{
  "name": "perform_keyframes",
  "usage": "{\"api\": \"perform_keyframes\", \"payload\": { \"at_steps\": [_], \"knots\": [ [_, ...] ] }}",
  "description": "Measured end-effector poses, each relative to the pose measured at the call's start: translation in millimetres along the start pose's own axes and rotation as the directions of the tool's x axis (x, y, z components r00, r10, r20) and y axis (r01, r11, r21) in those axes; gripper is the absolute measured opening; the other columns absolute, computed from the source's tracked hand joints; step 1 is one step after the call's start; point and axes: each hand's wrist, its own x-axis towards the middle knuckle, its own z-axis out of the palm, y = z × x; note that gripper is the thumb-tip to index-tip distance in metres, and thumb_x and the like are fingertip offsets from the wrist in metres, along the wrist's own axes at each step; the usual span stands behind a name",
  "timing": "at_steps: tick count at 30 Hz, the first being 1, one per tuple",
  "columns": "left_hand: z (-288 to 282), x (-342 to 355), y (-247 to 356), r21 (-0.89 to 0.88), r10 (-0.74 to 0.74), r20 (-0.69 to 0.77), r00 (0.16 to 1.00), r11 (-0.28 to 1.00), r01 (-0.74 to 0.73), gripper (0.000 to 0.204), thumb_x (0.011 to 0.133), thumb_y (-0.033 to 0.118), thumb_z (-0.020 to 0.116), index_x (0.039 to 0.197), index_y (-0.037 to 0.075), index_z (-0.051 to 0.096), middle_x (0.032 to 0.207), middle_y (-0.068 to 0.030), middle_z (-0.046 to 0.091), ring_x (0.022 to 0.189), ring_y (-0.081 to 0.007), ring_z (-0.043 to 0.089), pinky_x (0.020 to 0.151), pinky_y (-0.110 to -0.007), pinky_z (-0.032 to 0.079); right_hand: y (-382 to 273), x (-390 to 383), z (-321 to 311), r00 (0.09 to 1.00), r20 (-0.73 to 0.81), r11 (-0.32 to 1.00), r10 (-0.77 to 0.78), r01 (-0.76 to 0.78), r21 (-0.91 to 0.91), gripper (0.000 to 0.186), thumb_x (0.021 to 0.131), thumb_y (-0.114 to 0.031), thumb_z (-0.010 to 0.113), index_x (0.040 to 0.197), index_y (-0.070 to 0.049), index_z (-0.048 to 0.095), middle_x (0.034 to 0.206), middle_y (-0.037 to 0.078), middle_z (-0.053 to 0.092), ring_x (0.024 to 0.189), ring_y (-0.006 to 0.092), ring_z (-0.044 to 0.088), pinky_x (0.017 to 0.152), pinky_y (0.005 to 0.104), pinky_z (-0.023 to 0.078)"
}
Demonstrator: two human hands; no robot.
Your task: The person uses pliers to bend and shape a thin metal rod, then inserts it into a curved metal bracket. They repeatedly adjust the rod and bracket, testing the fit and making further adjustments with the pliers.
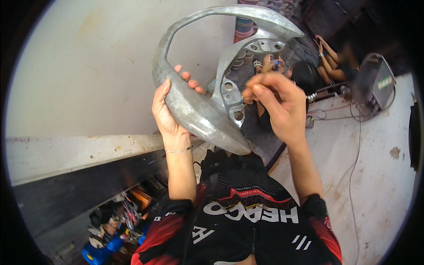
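A curved bare-metal motorcycle grab rail (194, 112) is held up in front of me, its inner bracket pierced by several round holes. My left hand (164, 108) grips the rail's left side, thumb on the near face and fingers wrapped behind it. Close to the bracket on the right is my right hand (285, 106), with thumb and fingers pinched together. Something small and dark may be between those fingertips, but I cannot make it out. Whether the right fingers touch the bracket is unclear.
Beyond the rail, a person with dark hair (304, 77) sits low, with another person's arm (327, 62) farther right. A fan-like unit (377, 86) stands there, its cable (352, 176) running along a pale surface. Tools and clutter (126, 216) lie at lower left, beneath a ledge (84, 152).
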Motion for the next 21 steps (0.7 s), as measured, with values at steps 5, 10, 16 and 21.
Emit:
{"api": "perform_keyframes", "payload": {
  "at_steps": [5,10,16,21],
  "knots": [
    [-10.9,-11.2,7.6,-0.003,-0.062,0.034,0.997,0.998,0.062,0.065,0.095,0.025,0.063,0.146,-0.008,0.042,0.110,-0.0155,0.060,0.092,-0.0248,0.058,0.082,-0.041,0.055,-48.8,28.3,7.5,0.978,0.144,0.986,-0.153,0.160,-0.038,0.012,0.104,-0.006,0.062,0.110,0.003,0.068,0.091,0.009,0.074,0.082,0.0113,0.069,0.072,0.0229,0.054],
    [-14.4,-28.1,9.0,-0.078,-0.134,0.036,0.990,0.988,0.136,0.062,0.095,0.025,0.062,0.148,-0.002,0.044,0.109,-0.0161,0.062,0.091,-0.0276,0.061,0.079,-0.044,0.057,-72.7,19.5,15.9,0.976,0.177,0.986,-0.129,0.146,-0.082,0.014,0.105,-0.007,0.062,0.110,0.005,0.067,0.091,0.011,0.073,0.080,0.0142,0.071,0.068,0.0238,0.055],
    [-8.9,-36.8,12.3,-0.117,-0.166,0.107,0.980,0.977,0.178,0.063,0.096,0.026,0.060,0.150,-0.001,0.041,0.110,-0.0162,0.061,0.091,-0.0280,0.062,0.079,-0.046,0.059,-58.4,-10.2,7.0,0.992,0.063,0.994,-0.111,0.110,0.029,0.012,0.103,-0.004,0.062,0.109,0.004,0.068,0.087,0.009,0.074,0.078,0.0131,0.073,0.067,0.0228,0.056],
    [-3.1,-34.8,4.4,-0.059,-0.104,0.063,0.993,0.992,0.108,0.063,0.097,0.024,0.060,0.151,0.000,0.040,0.111,-0.0176,0.061,0.091,-0.0293,0.065,0.078,-0.047,0.060,-49.9,-19.9,-4.9,0.974,0.114,0.980,-0.198,0.194,0.044,0.013,0.105,-0.004,0.059,0.111,0.007,0.060,0.090,0.018,0.072,0.080,0.0243,0.075,0.069,0.0301,0.062]
  ]
}}
